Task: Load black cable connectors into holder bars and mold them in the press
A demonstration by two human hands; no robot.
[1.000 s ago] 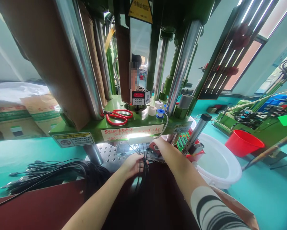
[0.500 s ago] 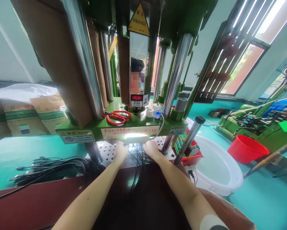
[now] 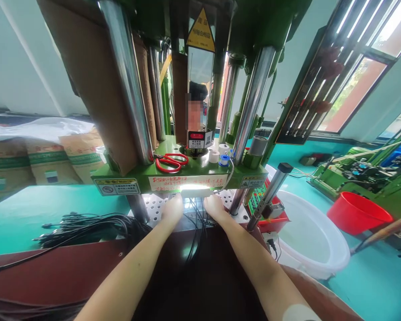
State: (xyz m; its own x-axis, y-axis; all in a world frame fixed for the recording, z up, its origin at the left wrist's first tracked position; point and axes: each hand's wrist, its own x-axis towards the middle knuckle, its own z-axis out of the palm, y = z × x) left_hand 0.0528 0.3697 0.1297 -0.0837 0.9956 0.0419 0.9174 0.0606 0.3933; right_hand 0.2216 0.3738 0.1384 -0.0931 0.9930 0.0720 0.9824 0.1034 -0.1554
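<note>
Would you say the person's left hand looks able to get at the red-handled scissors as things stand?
Probably yes: the red-handled scissors lie with handles uncovered atop the green plate, though the left hand is below its front edge and would have to come around that first.

Black cables [image 3: 196,220] ran between left grip [image 3: 172,208] and right grip [image 3: 214,207] — red-handled scissors [image 3: 174,163] lay above the left one.
</note>
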